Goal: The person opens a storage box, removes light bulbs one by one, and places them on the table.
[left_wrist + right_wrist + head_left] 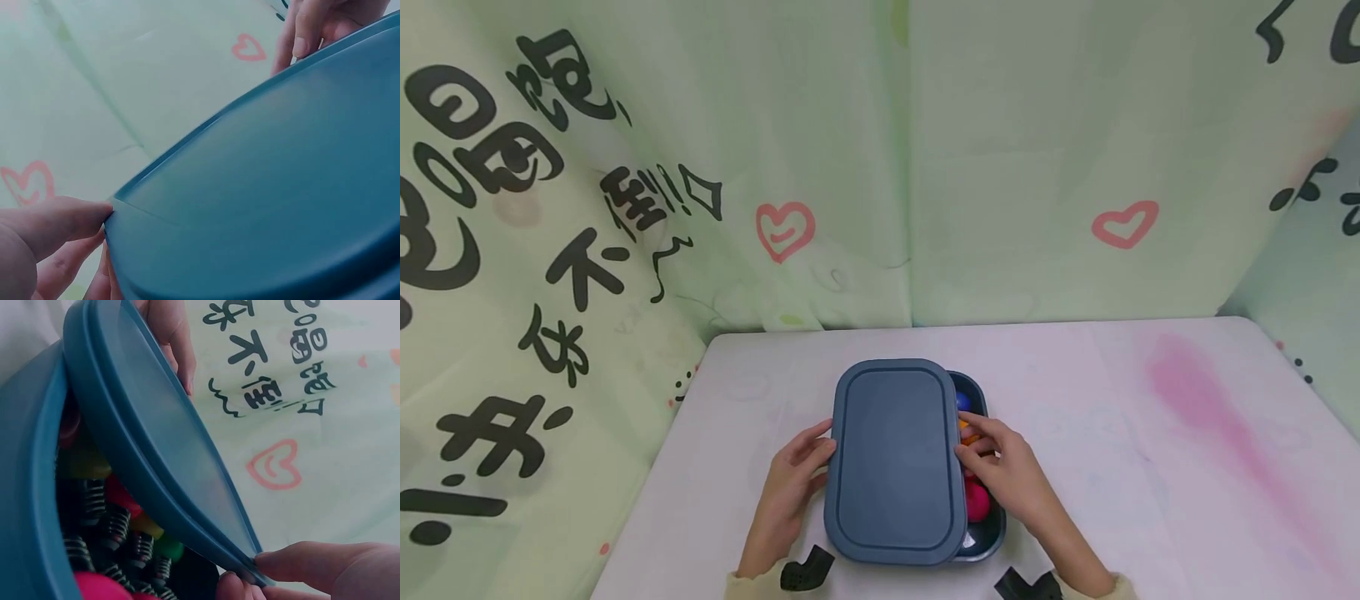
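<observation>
A dark blue rectangular lid (895,467) lies above a matching box (992,533), shifted left so that a strip of the inside shows on the right. My left hand (797,483) pinches the lid's left edge between thumb and fingers. With thumb and fingertips, my right hand (1003,467) grips the opposite edge. In the right wrist view the lid is tilted over the box wall (28,481). Inside are rounded pieces in red, yellow, green and pink, among them a pink one (103,586), along with dark ribbed parts (115,522). The lid hides most of the contents.
The box stands on a white table (1112,433) with a pink smear on its right side. Behind and beside the table hangs a pale green cloth (1000,167) with black lettering and heart drawings.
</observation>
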The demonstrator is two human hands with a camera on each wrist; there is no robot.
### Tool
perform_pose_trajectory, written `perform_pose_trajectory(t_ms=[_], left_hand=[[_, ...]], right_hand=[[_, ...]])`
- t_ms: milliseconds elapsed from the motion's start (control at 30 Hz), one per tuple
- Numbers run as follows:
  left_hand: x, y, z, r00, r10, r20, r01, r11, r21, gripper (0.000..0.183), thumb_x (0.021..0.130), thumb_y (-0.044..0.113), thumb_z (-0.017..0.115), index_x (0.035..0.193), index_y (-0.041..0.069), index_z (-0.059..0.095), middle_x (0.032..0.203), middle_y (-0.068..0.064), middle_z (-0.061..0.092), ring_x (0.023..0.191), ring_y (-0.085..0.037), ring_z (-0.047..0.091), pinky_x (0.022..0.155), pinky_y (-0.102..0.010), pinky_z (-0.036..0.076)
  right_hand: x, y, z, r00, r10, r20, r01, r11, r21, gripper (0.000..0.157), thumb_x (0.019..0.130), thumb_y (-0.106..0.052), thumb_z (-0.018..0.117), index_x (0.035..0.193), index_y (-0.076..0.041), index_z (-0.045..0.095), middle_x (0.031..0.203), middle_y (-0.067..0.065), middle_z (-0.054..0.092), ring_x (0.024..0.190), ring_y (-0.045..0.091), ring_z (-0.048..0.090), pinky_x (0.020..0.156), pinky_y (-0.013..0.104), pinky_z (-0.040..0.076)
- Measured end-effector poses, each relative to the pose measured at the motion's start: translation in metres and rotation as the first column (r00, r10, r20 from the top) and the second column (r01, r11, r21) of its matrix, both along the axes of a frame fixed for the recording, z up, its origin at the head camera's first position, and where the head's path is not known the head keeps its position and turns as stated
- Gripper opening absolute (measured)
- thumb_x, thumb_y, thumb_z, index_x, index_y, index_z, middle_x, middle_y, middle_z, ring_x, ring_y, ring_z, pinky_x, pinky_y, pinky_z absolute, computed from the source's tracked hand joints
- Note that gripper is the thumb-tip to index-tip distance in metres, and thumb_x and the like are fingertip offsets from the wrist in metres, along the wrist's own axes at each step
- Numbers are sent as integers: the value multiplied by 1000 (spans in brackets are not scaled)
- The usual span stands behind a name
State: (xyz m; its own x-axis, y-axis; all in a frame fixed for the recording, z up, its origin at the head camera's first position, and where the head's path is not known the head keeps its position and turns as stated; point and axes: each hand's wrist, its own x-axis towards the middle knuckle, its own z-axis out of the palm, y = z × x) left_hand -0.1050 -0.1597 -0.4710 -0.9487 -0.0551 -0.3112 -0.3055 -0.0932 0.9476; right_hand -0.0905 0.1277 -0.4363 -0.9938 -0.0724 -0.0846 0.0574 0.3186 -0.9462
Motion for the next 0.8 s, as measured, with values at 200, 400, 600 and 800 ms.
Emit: perform_pose_trajectory(t_ms=[200,400,600,800], left_hand=[[3,-10,2,1000,7,10,-7,1000,-22,58,88,33,75,139,11,57,107,-2,66,93,-14,65,84,-29,53],[4,-18,4,1000,20,19,-19,999,-48,58,88,33,75,139,11,57,108,-2,66,94,-15,65,84,-30,53],[4,-26,5,999,35,26,-33,996,-89,58,88,35,75,138,12,58,108,-1,67,95,-14,65,84,-29,53],[4,-36,4,998,54,32,-51,995,-87,58,88,36,75,138,12,58,112,-3,66,98,-16,65,86,-29,53]], right_hand=[[1,-9,3,1000,11,-12,-11,1000,-18,48,93,-3,66,138,-1,54,112,16,60,88,18,67,72,26,59],[1,-17,2,999,30,-14,-30,999,-13,48,92,-4,68,138,-1,55,113,13,60,88,17,67,72,27,59],[-2,-27,2,998,31,-47,-32,999,-2,48,90,-1,68,136,1,55,109,12,60,85,16,65,70,24,58],[-3,-38,2,995,42,-93,-38,998,48,46,89,-1,70,133,3,58,105,9,62,81,12,64,68,19,54]])
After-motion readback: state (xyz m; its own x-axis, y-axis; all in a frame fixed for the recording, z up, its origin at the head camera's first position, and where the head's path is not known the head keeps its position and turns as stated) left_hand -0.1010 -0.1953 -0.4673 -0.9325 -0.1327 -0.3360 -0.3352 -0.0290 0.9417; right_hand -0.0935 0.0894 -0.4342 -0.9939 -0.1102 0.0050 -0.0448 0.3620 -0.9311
